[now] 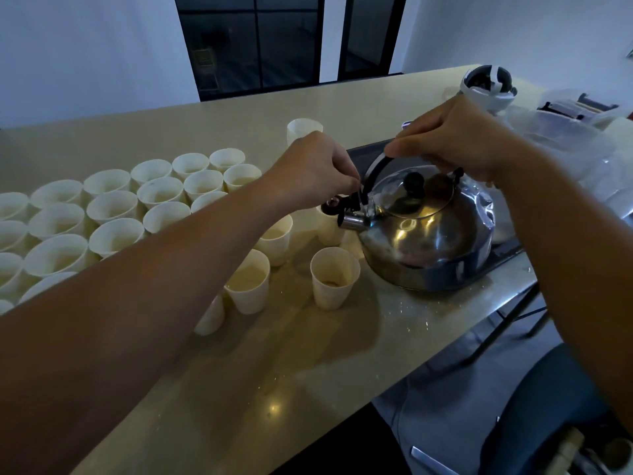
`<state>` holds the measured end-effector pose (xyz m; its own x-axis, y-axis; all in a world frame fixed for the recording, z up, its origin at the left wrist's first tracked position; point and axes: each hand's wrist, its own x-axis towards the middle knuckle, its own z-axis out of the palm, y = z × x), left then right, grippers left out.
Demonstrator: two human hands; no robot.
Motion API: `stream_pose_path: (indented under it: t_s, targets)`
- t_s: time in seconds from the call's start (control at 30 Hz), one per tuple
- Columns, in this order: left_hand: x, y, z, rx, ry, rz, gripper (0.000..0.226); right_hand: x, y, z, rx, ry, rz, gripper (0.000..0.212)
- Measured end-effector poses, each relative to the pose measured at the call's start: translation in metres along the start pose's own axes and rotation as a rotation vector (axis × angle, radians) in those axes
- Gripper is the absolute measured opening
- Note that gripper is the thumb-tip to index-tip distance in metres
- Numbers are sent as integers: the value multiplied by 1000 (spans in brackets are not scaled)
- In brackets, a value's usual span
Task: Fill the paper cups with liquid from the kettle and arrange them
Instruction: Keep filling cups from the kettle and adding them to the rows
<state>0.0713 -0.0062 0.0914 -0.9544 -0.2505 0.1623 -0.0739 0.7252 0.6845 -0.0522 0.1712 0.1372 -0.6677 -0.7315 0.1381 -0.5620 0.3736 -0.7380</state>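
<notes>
Gripping the kettle handle, right hand steadies it; left hand pinches the left-pointing spout's lever.

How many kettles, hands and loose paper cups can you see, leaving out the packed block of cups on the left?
kettle: 1
hands: 2, the left hand and the right hand
loose paper cups: 6 in view, one partly under the left arm
Total: 9
</notes>
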Motion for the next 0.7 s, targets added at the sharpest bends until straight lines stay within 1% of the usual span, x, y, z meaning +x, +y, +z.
stream_pose_path:
  t_s: [0.07,0.17,0.27,0.33,0.5,0.63,0.7]
  targets:
    - [-6,1,-1,-17,-51,-10,9,-3,-1,1,-21,-55,-10,42]
    - [-13,-1,1,-32,-129,-16,8,-7,-4,4,-52,-120,-28,40]
    - [-16,-4,4,-48,-164,-22,7,-8,-6,5,-109,-146,-45,20]
    - [-18,-6,6,-60,-181,-27,6,-7,-8,5,-160,-163,-54,15]
    - [-20,-4,7,-58,-199,-13,7,-7,-16,4,-210,-224,-56,29]
    - [-19,-1,5,-58,-201,-8,8,-5,-19,1,-212,-232,-61,23]
    - [-18,0,5,-60,-201,-10,8,-5,-19,1,-208,-238,-61,28]
